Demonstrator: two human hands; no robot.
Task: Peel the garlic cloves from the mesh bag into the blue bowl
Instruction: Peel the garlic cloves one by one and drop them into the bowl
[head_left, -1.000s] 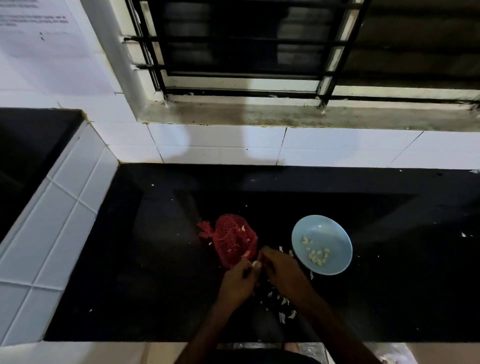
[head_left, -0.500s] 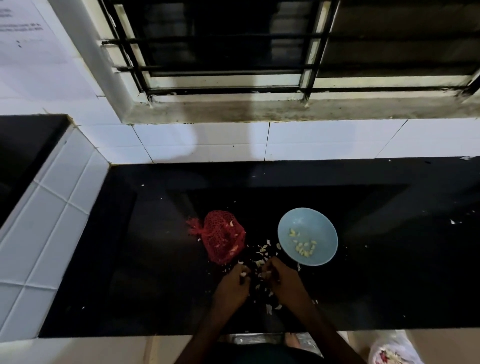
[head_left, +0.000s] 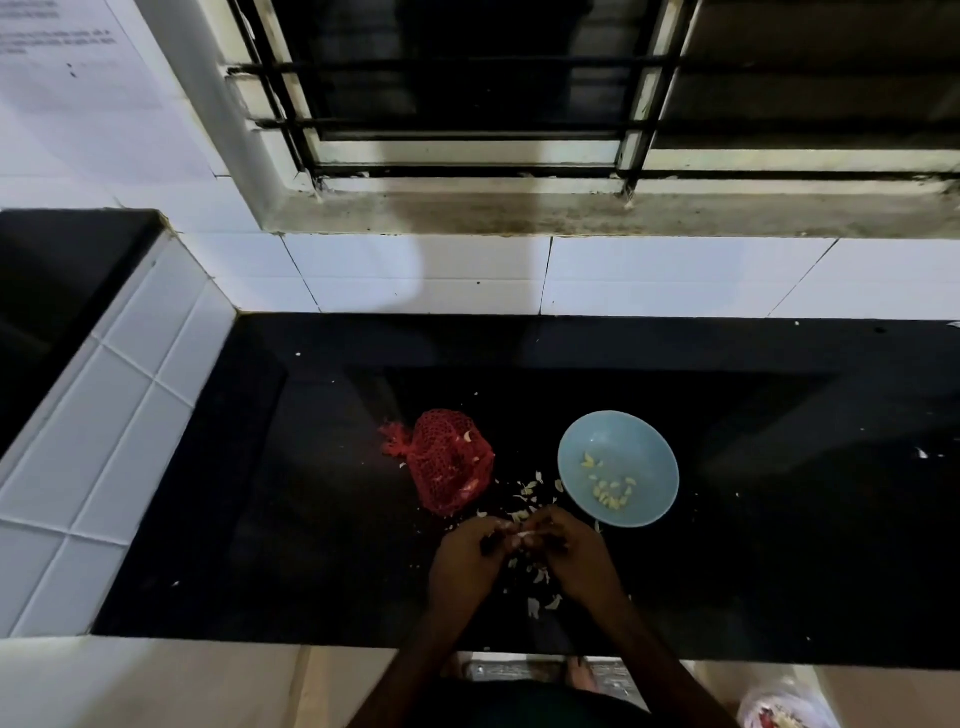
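— Where is the clove?
— A small pale garlic clove (head_left: 525, 534) is pinched between your left hand (head_left: 467, 561) and right hand (head_left: 577, 561), fingertips curled onto it, above the black stone counter (head_left: 322, 519).
— Around it?
— The red mesh bag (head_left: 449, 462) lies beyond-left; the round pale-blue bowl (head_left: 623, 431), holding peeled cloves (head_left: 613, 489), beyond-right.

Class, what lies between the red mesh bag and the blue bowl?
In the head view, loose garlic skins lie scattered on the black counter between the mesh bag and the blue bowl.
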